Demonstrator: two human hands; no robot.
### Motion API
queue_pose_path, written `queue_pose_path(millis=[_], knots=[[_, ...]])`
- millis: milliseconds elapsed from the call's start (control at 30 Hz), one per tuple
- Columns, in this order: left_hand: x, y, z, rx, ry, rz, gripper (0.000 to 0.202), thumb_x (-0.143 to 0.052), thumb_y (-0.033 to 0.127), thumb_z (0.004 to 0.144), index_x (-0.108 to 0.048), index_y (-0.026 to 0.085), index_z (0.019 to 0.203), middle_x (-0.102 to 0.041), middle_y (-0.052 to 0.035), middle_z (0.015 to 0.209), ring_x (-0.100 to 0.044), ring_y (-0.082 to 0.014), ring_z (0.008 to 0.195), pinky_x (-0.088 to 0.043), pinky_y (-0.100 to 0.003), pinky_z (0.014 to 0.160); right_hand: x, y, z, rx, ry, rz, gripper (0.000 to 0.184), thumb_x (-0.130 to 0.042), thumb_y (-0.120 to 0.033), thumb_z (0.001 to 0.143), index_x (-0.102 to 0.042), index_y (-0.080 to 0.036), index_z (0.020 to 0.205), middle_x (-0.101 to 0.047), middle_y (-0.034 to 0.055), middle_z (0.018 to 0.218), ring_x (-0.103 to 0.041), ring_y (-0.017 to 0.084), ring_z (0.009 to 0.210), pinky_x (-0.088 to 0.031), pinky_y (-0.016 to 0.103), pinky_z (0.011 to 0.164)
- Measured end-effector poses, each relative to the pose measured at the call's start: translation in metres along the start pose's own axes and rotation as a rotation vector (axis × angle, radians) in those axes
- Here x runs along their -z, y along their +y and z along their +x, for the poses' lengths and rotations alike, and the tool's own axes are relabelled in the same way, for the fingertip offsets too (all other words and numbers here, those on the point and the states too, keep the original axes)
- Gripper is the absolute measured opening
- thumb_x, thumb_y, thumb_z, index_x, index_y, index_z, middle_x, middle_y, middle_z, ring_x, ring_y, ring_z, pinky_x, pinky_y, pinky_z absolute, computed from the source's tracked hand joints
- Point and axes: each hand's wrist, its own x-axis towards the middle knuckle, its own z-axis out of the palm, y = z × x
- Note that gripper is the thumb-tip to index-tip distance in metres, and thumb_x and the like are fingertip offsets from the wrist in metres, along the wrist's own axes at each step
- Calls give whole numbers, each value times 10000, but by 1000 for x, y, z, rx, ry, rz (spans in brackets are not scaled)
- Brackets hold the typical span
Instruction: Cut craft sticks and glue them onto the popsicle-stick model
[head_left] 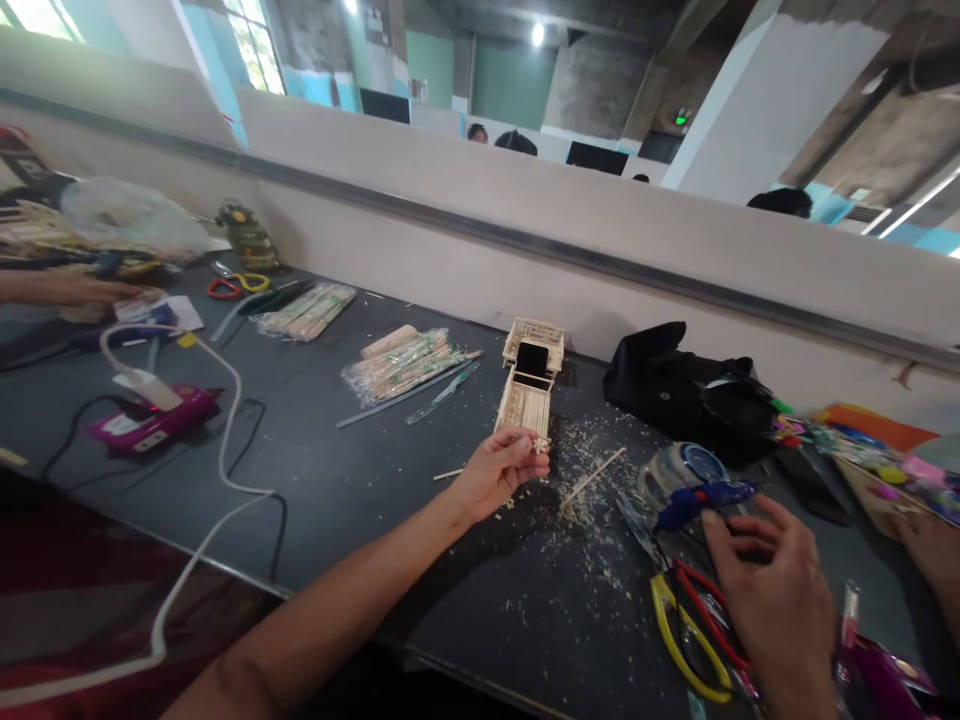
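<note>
My left hand [504, 476] is closed in a pinch on a small pale wooden piece [539, 446], just in front of a model made of wooden sticks [526, 405]. A dark rectangular panel [532, 360] is set in that model. To the right, my right hand [776, 590] has its thumb and fingers apart, beside a blue glue gun [697, 503]. Its fingertips are at the gun's edge; contact is hard to make out. The gun leans by a clear round container [667, 470]. Scissors with red and yellow handles [686, 625] lie under and beside this hand.
Wood scraps [585, 510] litter the dark table. Bagged sticks [405, 365] lie behind left, near a craft knife [442, 392]. A black bag [682, 390] stands at the wall. A white cable [232, 470] runs from a purple power strip [154, 418]. Other people's hands [90, 288] show at both sides.
</note>
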Motion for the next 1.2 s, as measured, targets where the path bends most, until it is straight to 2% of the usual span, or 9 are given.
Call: queue_pose_path(millis=[100, 233, 367, 500, 567, 667, 867, 1033, 1200], knots=[[-1, 0, -1, 7, -9, -2, 293, -868, 290, 663, -673, 122, 804, -736, -60, 688, -725, -169, 655, -606, -260, 670, -6, 17, -1, -111, -51, -28, 917, -587, -741, 567, -516, -123, 1240, -632, 121, 942, -607, 277, 760, -487, 404, 675], [-3, 1, -1, 0, -10, 12, 242, -837, 283, 702, -679, 128, 799, -741, -55, 725, -736, -183, 689, -606, -272, 694, -25, 35, -3, -143, -89, -54, 1140, -612, -753, 549, -344, -51, 1406, -613, 204, 1108, -614, 357, 939, -479, 459, 778], [-4, 2, -2, -6, -34, 38, 253, -827, 307, 717, -672, 125, 802, -747, -64, 750, -741, -188, 707, -607, -281, 719, -42, 48, 0, -118, -84, -42, 1152, -637, -747, 568, -294, -70, 1435, -628, 219, 1140, -638, 376, 912, -473, 461, 757], [-7, 1, -3, -2, -33, 47, 282, -860, 292, 671, -649, 128, 760, -752, -64, 776, -740, -185, 697, -608, -284, 713, -50, 52, 4, -78, -83, -56, 1151, -595, -763, 576, -319, -29, 1418, -613, 271, 1178, -655, 391, 871, -476, 466, 734], [-7, 1, -3, -1, -30, 54, 279, -863, 277, 665, -636, 132, 738, -751, -54, 776, -740, -185, 700, -609, -291, 718, -52, 51, 6, -91, -104, -58, 1089, -553, -774, 574, -405, -13, 1339, -646, 271, 1085, -655, 403, 872, -478, 476, 749], [-7, 1, -3, 1, -29, 54, 275, -857, 267, 671, -626, 134, 735, -751, -56, 771, -739, -188, 699, -608, -301, 723, -55, 51, 10, -107, -140, -71, 900, -529, -760, 549, -538, -74, 1131, -670, 246, 945, -652, 408, 858, -482, 483, 753], [-5, 0, -3, -11, -34, 5, 264, -836, 214, 684, -680, 147, 887, -762, -61, 794, -738, -178, 708, -599, -299, 747, -54, 57, 14, -112, -56, 43, 465, -612, -546, 541, -558, -212, 859, -667, 106, 754, -627, 342, 774, -482, 456, 713], [-4, -1, -1, -14, -38, -13, 248, -823, 188, 693, -719, 130, 910, -770, -79, 843, -738, -180, 748, -588, -303, 795, -41, 49, 7, -274, 3, 449, 294, -663, -407, 549, -563, -221, 755, -576, -3, 637, -565, 232, 620, -475, 397, 615], [-5, 0, -1, -20, -73, -40, 289, -861, 205, 654, -725, 114, 892, -774, -85, 840, -741, -174, 743, -594, -274, 770, -16, 21, -5, -227, 6, 778, 278, -743, -401, 608, -651, -202, 779, -571, 4, 706, -522, 169, 581, -435, 293, 454]])
